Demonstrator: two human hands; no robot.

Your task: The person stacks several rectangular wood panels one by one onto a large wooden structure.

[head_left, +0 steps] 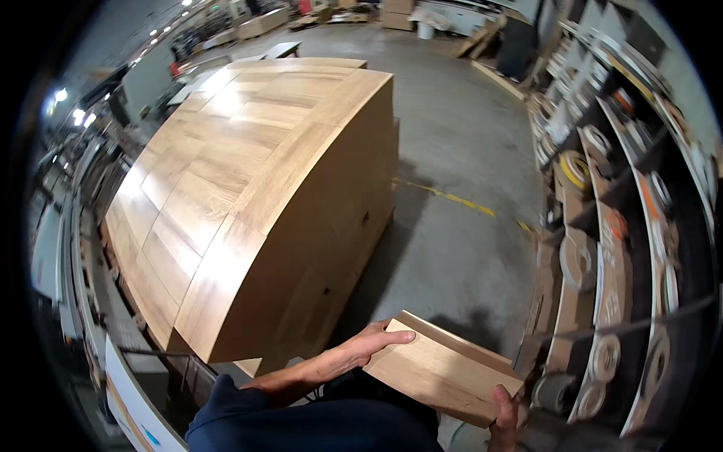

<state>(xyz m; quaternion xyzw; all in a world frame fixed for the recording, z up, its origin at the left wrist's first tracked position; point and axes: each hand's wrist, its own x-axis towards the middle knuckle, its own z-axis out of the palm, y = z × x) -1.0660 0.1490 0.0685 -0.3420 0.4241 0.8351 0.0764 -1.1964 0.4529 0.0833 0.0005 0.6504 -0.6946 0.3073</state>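
Between my two hands is a short stack of light wood-grain boards [440, 378], tilted in front of my body. My left hand [374, 343] grips its left end, the thumb lying on the top face and the fingers hidden underneath. At the right end my right hand [504, 413] is closed on the edge, its thumb up against the corner; most of its fingers are out of sight. A second board's edge shows along the far side of the top one. To the left stands a large stack of wood-grain panels [218, 173], apart from my hands.
Shelving on the right [602, 188] holds several rolls of edge banding [578, 260]. A yellow line [452, 197] crosses the grey floor [459, 113]. A white-faced panel [143, 399] stands at the lower left. Cardboard boxes [397, 13] are at the back.
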